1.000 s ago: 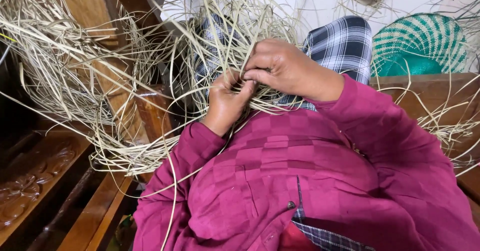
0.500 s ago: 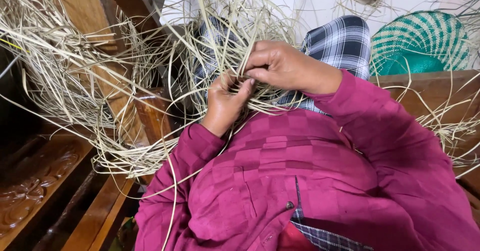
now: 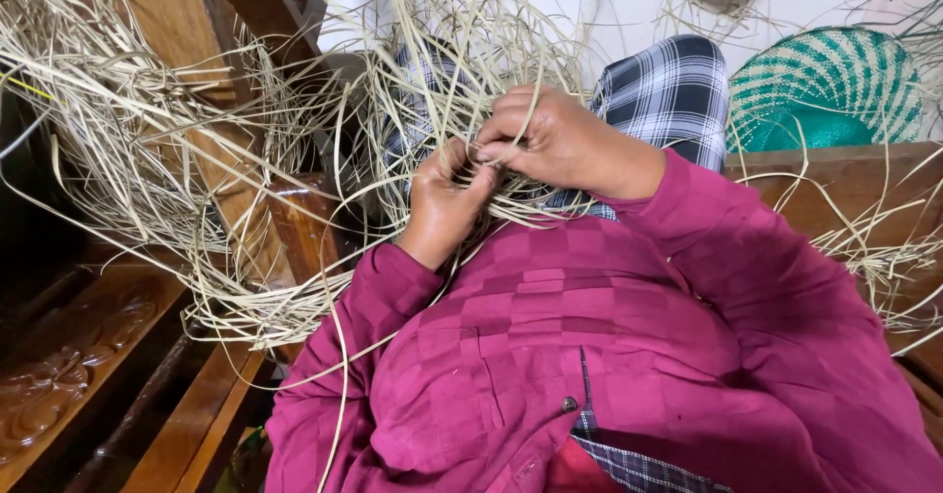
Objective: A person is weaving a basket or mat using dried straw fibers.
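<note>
Straw strands (image 3: 147,149) are fanning out leftward over the wooden bench (image 3: 118,356), long axes running toward the hands. Left hand (image 3: 444,203) is pinching strands with closed fingers; right hand (image 3: 565,144) is curling shut on the same strands, beside a green woven basket (image 3: 835,81).

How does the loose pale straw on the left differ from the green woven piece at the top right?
The loose pale straw is an unwoven tangle of strands; the green woven piece is tightly plaited and rounded. The straw is plain beige; the woven piece has green and pale bands. Both look like thin plant strips.
</note>
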